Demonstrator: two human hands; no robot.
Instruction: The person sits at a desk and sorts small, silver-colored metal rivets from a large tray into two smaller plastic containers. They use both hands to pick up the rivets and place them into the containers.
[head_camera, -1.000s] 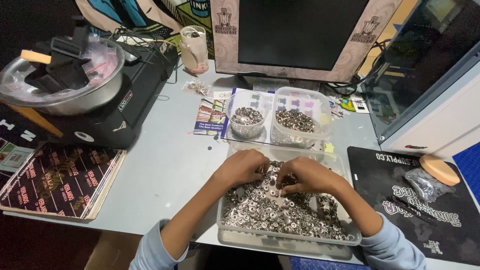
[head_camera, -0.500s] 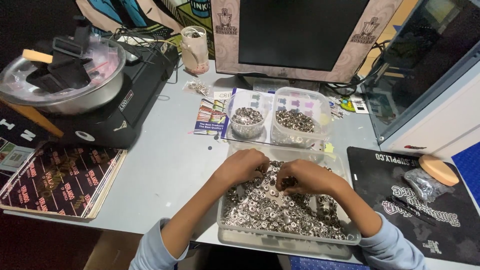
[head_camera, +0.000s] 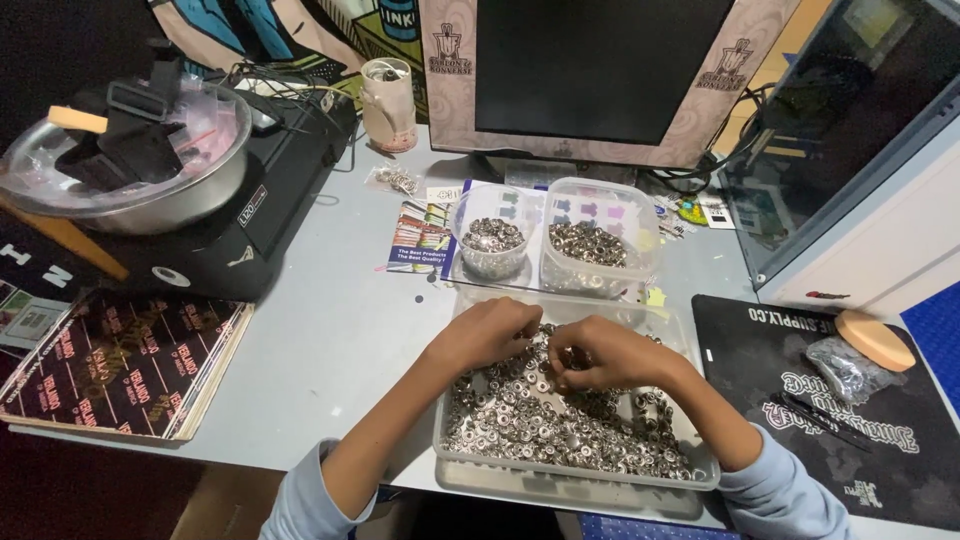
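Centrally, both hands rest in a clear tray (head_camera: 700, 476) heaped with small metal rings (head_camera: 540, 420) at the desk's near edge. Left hand (head_camera: 485, 335) curled, fingertips down among the rings; right hand (head_camera: 605, 352) pinching a few. Two tubs (head_camera: 495, 240) of rings stand just behind.

The left hand (head_camera: 487, 335) and the right hand (head_camera: 610, 352) dig in a clear tray (head_camera: 575, 478) full of small shiny metal rings (head_camera: 540, 425). Their fingertips almost meet. Just past the hands stand two small tubs (head_camera: 600, 245) of more rings.
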